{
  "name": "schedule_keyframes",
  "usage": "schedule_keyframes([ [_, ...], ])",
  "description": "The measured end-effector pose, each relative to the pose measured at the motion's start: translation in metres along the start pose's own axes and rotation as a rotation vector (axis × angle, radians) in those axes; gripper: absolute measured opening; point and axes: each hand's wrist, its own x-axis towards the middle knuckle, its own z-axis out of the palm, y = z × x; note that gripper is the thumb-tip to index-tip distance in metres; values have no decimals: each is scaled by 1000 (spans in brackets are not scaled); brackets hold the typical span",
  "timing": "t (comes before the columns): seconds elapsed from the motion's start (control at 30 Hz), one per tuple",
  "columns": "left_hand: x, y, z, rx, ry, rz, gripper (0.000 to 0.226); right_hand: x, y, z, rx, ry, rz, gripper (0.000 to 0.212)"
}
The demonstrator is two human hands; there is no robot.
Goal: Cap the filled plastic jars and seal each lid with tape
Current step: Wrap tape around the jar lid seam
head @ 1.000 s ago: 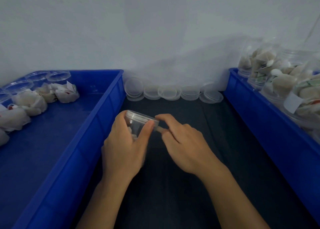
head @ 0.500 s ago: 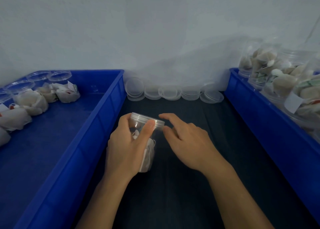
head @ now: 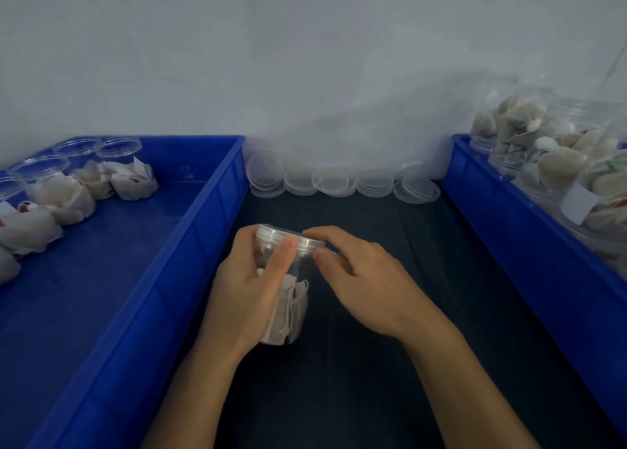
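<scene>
- Between two blue bins, on the dark tabletop (head: 390,364), a clear plastic jar (head: 290,309) is held upright, slightly tilted, in the middle of the view.
- The jar's side is gripped by the left hand (head: 244,299), whose fingers are curled round it and whose thumb (head: 281,258) is laid up the near wall to the lid.
- A clear lid (head: 288,238) is seated on top of the jar; its right edge is pinched by the right hand (head: 366,279) between forefinger and thumb.
- White paper-wrapped contents are seen through the jar's lower wall.
- Whether tape is held at the lid cannot be told.
- At the far edge of the tabletop, against the wall, spare clear lids (head: 336,182) are stacked in a row.
- The left bin (head: 190,241) is filled at its far left with open jars (head: 118,145) and white wrapped bundles (head: 132,184).
- The right bin (head: 509,231) is loaded with large clear jars (head: 556,153) packed with pale wrapped pieces.
</scene>
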Motion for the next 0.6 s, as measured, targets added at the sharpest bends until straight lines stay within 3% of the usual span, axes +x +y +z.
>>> schedule_keyframes([
  [0.07, -2, 1, 4, 167, 153, 78, 56, 0, -1, 1, -19, 19, 6, 31],
  [0.17, -6, 6, 9, 330, 279, 195, 42, 0, -4, 2, -56, 47, 6, 34],
  [0.23, -6, 6, 13, 383, 267, 186, 41, -1, -6, 3, -73, 57, 3, 36],
  [0.37, -5, 6, 18, 420, 178, 118, 66, -2, -7, 3, -62, 25, -1, 41],
  [0.6, -1, 0, 5, 195, 150, 35, 57, 0, 2, -2, 6, 32, -5, 39],
])
